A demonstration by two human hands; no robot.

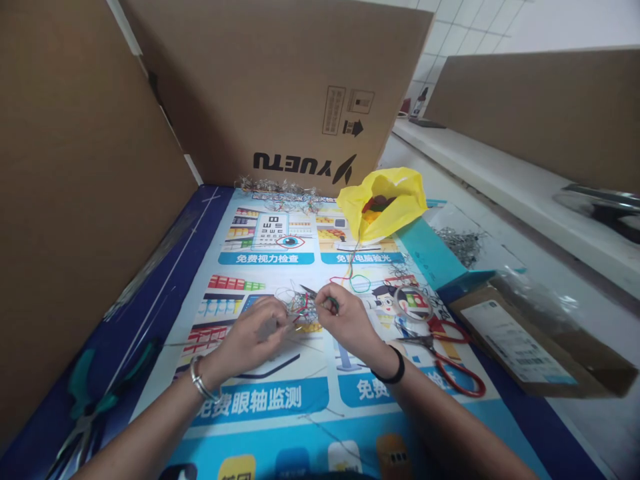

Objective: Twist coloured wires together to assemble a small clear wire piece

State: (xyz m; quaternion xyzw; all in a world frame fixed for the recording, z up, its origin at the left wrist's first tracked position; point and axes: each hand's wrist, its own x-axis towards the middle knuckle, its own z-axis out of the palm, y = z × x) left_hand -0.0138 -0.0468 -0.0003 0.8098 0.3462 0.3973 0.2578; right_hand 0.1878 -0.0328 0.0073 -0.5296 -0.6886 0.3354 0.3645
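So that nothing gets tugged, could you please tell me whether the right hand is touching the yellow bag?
Apart. The head view shows the right hand nearer the wearer than the yellow bag, with printed sheet visible between them.

Printed sheet [306, 365] and the objects on it. Green-handled pliers [85, 419] lie along the left edge; a wire tangle [280, 189] lines the far edge; a yellow bag [353, 201] sits near the far-right corner. Toward the right edge: carton [520, 341], red-handled scissors [432, 343].
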